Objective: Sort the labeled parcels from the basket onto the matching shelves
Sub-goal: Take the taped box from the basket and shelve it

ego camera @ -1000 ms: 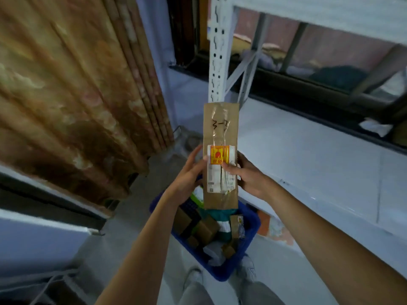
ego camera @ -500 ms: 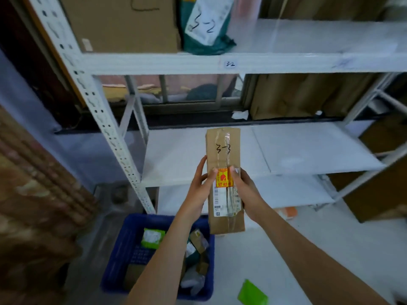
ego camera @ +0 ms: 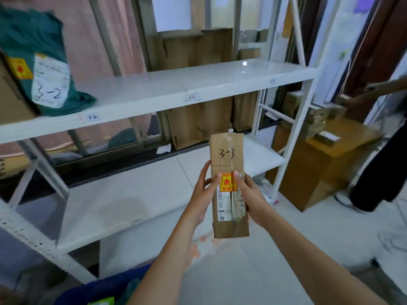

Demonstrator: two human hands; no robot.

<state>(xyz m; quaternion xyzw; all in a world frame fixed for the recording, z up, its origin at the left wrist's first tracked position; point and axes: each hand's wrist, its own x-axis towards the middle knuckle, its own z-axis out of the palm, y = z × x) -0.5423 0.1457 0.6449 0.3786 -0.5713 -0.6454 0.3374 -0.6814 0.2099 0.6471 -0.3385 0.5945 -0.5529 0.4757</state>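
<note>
I hold a long brown cardboard parcel (ego camera: 229,159) upright in front of me; "3-3" is handwritten near its top, with an orange sticker and a white label below. My left hand (ego camera: 203,190) grips its left edge and my right hand (ego camera: 248,194) grips its right edge, both thumbs on the front. Behind it stands a white metal rack; its upper shelf (ego camera: 198,84) bears a "3-2" tag on the front edge, and the lower shelf (ego camera: 123,203) sits behind the parcel. The blue basket (ego camera: 105,289) shows at the bottom left, mostly cut off.
A green bag parcel (ego camera: 39,69) marked "3-2" leans on the upper shelf at left beside a brown box. Flattened cartons (ego camera: 198,122) stand behind the rack. To the right stands a large cardboard box (ego camera: 319,164) with small boxes on it, and another person's arm (ego camera: 378,89).
The view has swung right and up along the rack. The parcel stays gripped in both hands. The basket has slid to the bottom left edge of the view.
</note>
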